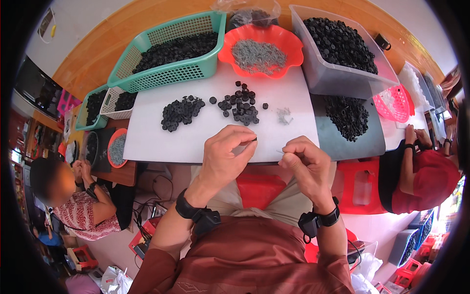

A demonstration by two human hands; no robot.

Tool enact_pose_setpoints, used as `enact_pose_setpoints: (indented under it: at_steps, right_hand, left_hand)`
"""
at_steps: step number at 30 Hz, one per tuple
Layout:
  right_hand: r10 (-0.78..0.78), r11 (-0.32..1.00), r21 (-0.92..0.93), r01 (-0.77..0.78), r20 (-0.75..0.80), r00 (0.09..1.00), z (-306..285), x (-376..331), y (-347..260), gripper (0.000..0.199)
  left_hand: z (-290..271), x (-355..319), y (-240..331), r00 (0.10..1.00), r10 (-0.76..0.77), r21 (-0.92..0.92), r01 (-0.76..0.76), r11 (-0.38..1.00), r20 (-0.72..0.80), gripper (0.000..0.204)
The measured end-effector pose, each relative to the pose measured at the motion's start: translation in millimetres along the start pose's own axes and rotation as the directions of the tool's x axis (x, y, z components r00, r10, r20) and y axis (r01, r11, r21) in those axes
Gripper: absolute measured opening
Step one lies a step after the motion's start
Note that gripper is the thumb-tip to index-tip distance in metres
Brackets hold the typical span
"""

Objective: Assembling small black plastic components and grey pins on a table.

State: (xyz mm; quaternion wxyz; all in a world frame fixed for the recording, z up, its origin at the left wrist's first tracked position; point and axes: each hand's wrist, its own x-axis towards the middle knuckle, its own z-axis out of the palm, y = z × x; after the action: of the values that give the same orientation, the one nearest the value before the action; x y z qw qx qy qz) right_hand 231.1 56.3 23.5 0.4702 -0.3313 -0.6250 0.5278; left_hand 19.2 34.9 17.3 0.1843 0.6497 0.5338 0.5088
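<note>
White worktop (pixel 161 142) carries loose black round parts (pixel 241 105) and small metal pins (pixel 284 115). My left hand (pixel 226 152) pinches one black part (pixel 254 139) at its fingertips; my right hand (pixel 306 164) pinches a thin pin (pixel 280 152). Risk: misaligned pin slips, dropping either piece into my lap.

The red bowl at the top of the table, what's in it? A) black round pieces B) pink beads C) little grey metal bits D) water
C: the wavy-edged red bowl holds a heap of small grey metal pieces, while the black round parts lie in the green basket beside it.
</note>
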Motion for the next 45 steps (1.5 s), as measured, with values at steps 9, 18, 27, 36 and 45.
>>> enact_pose_setpoints:
  at_steps: [9,18,27,36,45]
  right_hand:
    - [-0.047,0.989,-0.138,0.052,0.044,0.998,8.6,8.1,6.0,0.007]
    - [-0.134,0.917,-0.367,0.156,0.085,0.987,10.8,10.6,-2.3,0.007]
    - [-0.174,0.856,-0.467,0.224,0.147,0.974,10.0,9.0,-6.4,0.008]
    - [-0.169,0.788,-0.558,0.26,0.21,0.963,9.0,8.6,-15.8,0.01]
    - [-0.129,0.847,-0.494,0.198,0.171,0.977,11.2,7.4,-8.5,0.009]
  left_hand:
    - [6.2,-6.7,5.7,0.992,-0.103,-0.19,0.115,0.975,0.072,0.037]
    - [6.0,-8.9,13.6,0.995,-0.008,-0.052,0.013,0.999,0.103,0.044]
    - [8.5,-10.3,12.8,0.985,0.162,0.049,-0.165,0.985,0.058,0.045]
    - [7.8,-9.9,16.4,0.942,0.328,0.184,-0.336,0.924,0.075,0.043]
    - [7.8,-12.9,23.8,0.937,0.336,0.181,-0.348,0.92,0.089,0.043]
